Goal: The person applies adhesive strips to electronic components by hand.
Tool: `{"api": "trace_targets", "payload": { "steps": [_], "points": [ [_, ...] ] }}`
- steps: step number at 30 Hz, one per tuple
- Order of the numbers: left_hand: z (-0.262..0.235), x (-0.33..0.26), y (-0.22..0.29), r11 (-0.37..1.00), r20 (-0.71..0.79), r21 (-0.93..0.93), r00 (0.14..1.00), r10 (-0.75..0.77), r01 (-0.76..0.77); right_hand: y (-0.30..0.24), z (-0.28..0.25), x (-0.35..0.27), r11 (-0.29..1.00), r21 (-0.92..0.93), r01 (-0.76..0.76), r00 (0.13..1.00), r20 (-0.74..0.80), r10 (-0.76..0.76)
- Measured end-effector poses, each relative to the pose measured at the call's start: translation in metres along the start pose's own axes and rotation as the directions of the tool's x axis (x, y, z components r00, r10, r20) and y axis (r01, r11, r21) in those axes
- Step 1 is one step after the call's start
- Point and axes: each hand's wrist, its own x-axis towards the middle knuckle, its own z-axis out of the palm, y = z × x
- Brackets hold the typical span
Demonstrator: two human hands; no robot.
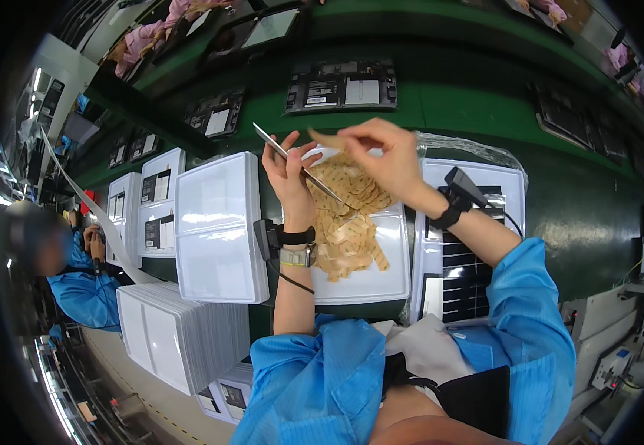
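My left hand (286,172) holds a thin flat panel (292,159) edge-on, tilted above a white tray (381,274). My right hand (382,156) pinches a small tan sticker strip (327,139) just beside the panel's upper part. Under both hands the tray carries a heap of tan peeled strips (348,215). Both wrists wear black bands with small devices, and the sleeves are blue.
A white lidded tray (218,222) lies left of the heap, a stack of white trays (177,334) below it. A tray with a dark panel (463,267) sits at right. Dark device panels (342,87) ride the green conveyor beyond. A person in blue (84,285) works at left.
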Motion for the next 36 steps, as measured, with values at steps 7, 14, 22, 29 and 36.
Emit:
{"api": "trace_targets", "payload": {
  "steps": [7, 14, 22, 29, 36],
  "points": [
    [0.005, -0.009, -0.002, 0.96, 0.006, 0.24, 0.989, 0.145, -0.142, -0.025, 0.015, -0.022, 0.995, -0.072, 0.072, 0.975, 0.218, -0.054],
    [-0.008, 0.001, -0.003, 0.983, -0.055, -0.144, 0.993, 0.109, -0.116, -0.007, 0.0, -0.001, 0.987, -0.14, 0.078, 0.995, 0.077, -0.068],
    [-0.011, 0.004, -0.001, 0.984, -0.131, -0.106, 0.983, 0.13, -0.144, -0.021, 0.013, -0.027, 0.98, -0.132, 0.15, 0.939, 0.328, -0.099],
    [0.001, -0.002, 0.012, 0.93, -0.055, -0.362, 0.995, -0.089, 0.063, -0.047, -0.005, -0.004, 0.982, -0.174, 0.074, 0.952, 0.306, -0.018],
    [-0.032, 0.01, 0.014, 0.793, 0.183, -0.573, 0.975, -0.123, 0.207, -0.048, -0.038, -0.036, 0.858, -0.313, 0.406, 0.877, 0.398, -0.27]
  ]
}}
